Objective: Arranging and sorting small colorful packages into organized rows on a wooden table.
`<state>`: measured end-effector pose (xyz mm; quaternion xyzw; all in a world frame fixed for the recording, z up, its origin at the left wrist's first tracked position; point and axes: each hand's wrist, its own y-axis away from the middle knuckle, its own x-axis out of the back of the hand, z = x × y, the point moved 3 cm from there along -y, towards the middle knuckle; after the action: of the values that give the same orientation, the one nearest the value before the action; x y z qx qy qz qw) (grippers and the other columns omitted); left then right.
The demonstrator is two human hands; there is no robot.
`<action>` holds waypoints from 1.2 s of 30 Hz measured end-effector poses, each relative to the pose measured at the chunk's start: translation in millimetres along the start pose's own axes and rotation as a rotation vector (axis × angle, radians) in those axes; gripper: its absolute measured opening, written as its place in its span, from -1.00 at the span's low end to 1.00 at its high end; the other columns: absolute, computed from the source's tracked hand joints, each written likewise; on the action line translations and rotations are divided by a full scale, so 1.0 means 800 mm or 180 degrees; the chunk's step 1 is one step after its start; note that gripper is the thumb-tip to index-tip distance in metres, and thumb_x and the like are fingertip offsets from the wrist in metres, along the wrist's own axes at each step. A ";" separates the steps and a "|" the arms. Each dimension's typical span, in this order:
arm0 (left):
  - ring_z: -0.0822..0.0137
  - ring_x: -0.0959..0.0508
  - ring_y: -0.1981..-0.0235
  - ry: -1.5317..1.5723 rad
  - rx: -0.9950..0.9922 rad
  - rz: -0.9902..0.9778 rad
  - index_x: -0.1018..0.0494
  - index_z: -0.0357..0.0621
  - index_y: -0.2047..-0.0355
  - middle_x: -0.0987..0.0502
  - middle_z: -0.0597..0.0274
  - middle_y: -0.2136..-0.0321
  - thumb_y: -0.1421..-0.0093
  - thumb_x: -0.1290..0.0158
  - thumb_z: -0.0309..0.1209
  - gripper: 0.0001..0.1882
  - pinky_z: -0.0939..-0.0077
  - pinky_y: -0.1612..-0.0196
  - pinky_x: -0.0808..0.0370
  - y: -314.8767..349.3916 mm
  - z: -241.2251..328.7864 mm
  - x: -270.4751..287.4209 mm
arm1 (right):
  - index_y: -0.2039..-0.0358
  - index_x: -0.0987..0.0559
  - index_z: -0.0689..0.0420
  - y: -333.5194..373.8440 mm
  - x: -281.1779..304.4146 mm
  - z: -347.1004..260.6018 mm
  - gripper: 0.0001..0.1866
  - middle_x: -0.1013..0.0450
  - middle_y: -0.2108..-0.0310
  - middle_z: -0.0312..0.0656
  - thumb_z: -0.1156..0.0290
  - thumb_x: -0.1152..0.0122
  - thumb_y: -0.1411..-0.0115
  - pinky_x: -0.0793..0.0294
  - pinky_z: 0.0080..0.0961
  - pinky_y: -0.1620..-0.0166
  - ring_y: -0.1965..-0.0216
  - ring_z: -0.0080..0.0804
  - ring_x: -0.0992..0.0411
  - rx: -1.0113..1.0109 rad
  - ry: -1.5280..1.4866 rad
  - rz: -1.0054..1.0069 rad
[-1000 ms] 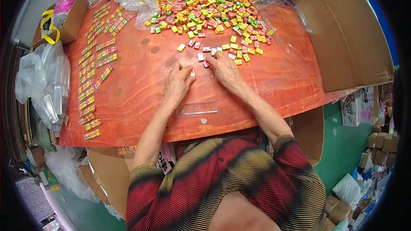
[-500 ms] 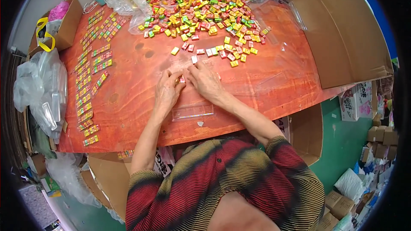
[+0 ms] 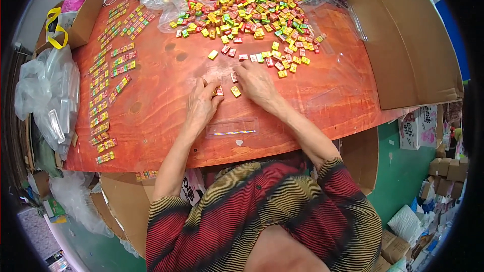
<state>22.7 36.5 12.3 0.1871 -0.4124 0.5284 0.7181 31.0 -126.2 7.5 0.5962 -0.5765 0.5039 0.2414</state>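
My left hand [image 3: 201, 103] is closed, pinching a small red-and-yellow box [image 3: 220, 91] at the table's middle. Across from it, my right hand [image 3: 256, 83] reaches in with curled fingers at a small pink-and-white box [image 3: 234, 77]. Between the two hands a yellow box [image 3: 235, 91] lies loose on the red tabletop [image 3: 302, 105]. Closer to my body is a shallow clear plastic tray [image 3: 232, 128]. A short line of boxes [image 3: 259, 57] sits just beyond my right fingertips.
A big pile of small coloured boxes [image 3: 242, 5] covers the far side. Rows of boxes [image 3: 99, 90] line the left. A cardboard sheet [image 3: 403, 45] stands at the right; plastic bags [image 3: 48, 98] hang at the left edge, below an open carton [image 3: 83, 25].
The view has shifted slightly. My right hand has moved away from my left, and a yellow box now shows between them. My left fingers remain at the small box.
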 end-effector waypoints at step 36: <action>0.13 -0.46 0.45 -0.0356 -0.0040 0.0196 -0.49 0.06 0.22 -0.33 0.12 0.42 0.06 -0.16 -0.32 -0.68 0.29 0.41 -0.40 -0.015 0.013 -0.010 | 0.29 -0.47 0.08 -0.002 0.021 0.034 -0.78 -0.35 0.35 -0.10 0.41 -0.06 0.01 -0.38 -0.32 0.28 0.29 -0.13 -0.36 -0.0201 0.0268 -0.0055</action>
<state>29.0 19.8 14.0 0.1991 -0.4608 0.5364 0.6785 38.4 -157.0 12.6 0.5715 -0.5763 0.5080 0.2885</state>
